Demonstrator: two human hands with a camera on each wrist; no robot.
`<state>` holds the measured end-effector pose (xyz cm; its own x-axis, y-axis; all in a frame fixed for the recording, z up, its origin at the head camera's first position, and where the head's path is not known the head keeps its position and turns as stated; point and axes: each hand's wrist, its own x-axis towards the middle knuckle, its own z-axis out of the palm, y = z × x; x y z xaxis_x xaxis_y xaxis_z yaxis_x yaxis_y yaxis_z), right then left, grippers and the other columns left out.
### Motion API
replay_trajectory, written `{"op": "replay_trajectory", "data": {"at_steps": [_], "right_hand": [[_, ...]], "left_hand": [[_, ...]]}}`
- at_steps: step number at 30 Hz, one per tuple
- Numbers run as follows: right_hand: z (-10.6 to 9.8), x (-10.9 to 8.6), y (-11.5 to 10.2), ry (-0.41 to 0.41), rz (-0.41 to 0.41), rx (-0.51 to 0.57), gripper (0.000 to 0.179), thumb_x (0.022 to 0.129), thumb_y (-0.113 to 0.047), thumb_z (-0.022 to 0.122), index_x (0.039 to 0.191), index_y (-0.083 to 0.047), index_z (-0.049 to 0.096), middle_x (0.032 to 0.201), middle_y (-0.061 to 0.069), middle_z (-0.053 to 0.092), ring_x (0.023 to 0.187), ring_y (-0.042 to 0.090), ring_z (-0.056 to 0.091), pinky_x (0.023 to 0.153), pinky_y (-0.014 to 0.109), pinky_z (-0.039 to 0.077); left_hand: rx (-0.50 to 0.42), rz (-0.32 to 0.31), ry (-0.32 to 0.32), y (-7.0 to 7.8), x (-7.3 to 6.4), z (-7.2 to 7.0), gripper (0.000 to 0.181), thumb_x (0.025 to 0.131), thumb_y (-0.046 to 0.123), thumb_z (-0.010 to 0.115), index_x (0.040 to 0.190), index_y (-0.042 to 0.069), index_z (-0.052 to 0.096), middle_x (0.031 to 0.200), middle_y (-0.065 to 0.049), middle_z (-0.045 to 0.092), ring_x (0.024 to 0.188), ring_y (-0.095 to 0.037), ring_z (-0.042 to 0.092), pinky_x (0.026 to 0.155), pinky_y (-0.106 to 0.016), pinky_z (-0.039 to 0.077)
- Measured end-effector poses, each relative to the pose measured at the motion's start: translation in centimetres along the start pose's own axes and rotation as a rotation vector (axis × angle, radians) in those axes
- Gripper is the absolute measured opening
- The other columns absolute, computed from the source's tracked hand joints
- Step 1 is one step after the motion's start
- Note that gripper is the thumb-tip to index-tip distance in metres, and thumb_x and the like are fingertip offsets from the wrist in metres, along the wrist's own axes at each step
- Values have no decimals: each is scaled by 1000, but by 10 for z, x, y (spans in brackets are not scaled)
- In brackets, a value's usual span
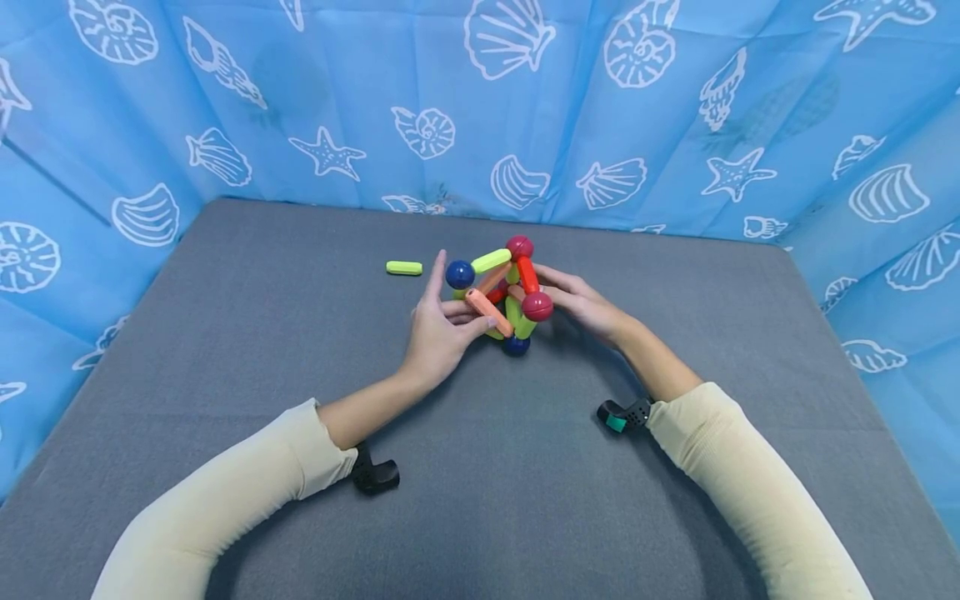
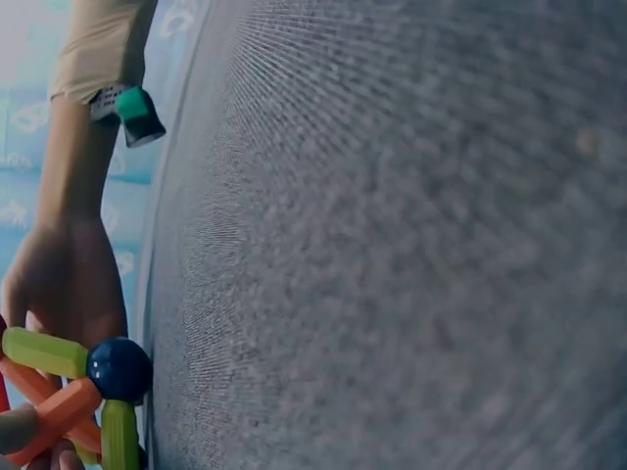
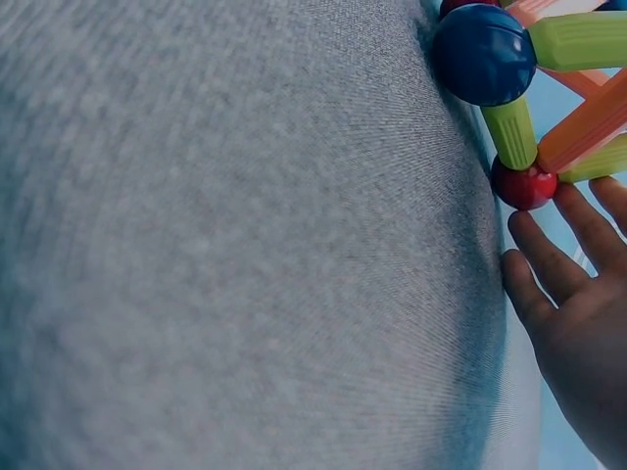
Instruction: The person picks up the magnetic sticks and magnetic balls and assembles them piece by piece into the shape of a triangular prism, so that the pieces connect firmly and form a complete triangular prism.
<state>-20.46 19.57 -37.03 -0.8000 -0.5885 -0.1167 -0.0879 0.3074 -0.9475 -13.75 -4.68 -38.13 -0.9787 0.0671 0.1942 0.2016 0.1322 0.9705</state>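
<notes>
A frame of magnetic building sticks and balls [image 1: 537, 307] stands on the grey table, with lime, red and orange sticks between blue and red balls. My left hand [image 1: 438, 337] pinches an orange magnetic stick [image 1: 489, 312] between thumb and fingers at the frame's near left side; its index finger points up. In the left wrist view, the left thumb [image 2: 16, 429] lies across that orange stick. My right hand [image 1: 588, 304] holds the frame from the right, its fingertips partly hidden behind the red stick [image 1: 528, 275]. In the right wrist view, its lower fingers reach the bottom red ball [image 3: 526, 184].
A loose lime stick [image 1: 404, 267] lies on the table [image 1: 480, 500] left of the frame. Behind the table hangs a blue curtain [image 1: 450, 75] with white shell prints. Each wrist carries a small black camera [image 1: 375, 473].
</notes>
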Motion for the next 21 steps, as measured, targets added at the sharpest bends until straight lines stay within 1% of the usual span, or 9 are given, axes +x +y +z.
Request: {"op": "replay_trajectory", "data": {"at_steps": [3,8,11,13,19,21], "right_hand": [[0,0,-1,-2,4,-3,60,102,-29,40,157,-8,26,160,16,28,142,36,27,114,64,16],[0,0,-1,5,4,-14,60,102,-28,39,157,-7,26,159,17,29,143,36,26,115,64,15],[0,0,-1,6,-4,-12,60,102,-28,39,157,-7,27,159,17,29,144,35,26,115,63,14],[0,0,0,3,-11,-7,60,102,-27,39,157,-7,27,159,17,29,144,34,27,115,63,14],[0,0,0,1,-11,-3,60,102,-27,39,157,-6,27,159,17,29,145,34,26,116,62,14],[0,0,0,0,-12,0,60,102,-27,39,157,-5,26,159,17,29,145,34,25,116,61,14]], "left_hand": [[3,-12,7,-1,2,1,101,83,5,80,160,15,15,103,-15,74,96,-22,72,85,-29,56],[-11,-65,1,-3,5,-1,98,83,6,80,159,13,19,102,-16,74,96,-24,72,85,-31,56],[-16,-83,-1,-4,7,-1,95,84,8,80,159,12,21,102,-16,73,96,-23,72,84,-31,57],[-16,-77,-2,-4,7,0,93,85,10,79,158,11,22,102,-15,73,95,-22,72,83,-31,57],[1,-11,-32,-3,6,-1,87,87,9,77,158,15,25,99,-16,73,88,-23,73,76,-30,58],[-4,-1,-44,-2,5,-2,87,87,8,76,158,15,26,98,-17,73,86,-23,74,73,-30,59]]}}
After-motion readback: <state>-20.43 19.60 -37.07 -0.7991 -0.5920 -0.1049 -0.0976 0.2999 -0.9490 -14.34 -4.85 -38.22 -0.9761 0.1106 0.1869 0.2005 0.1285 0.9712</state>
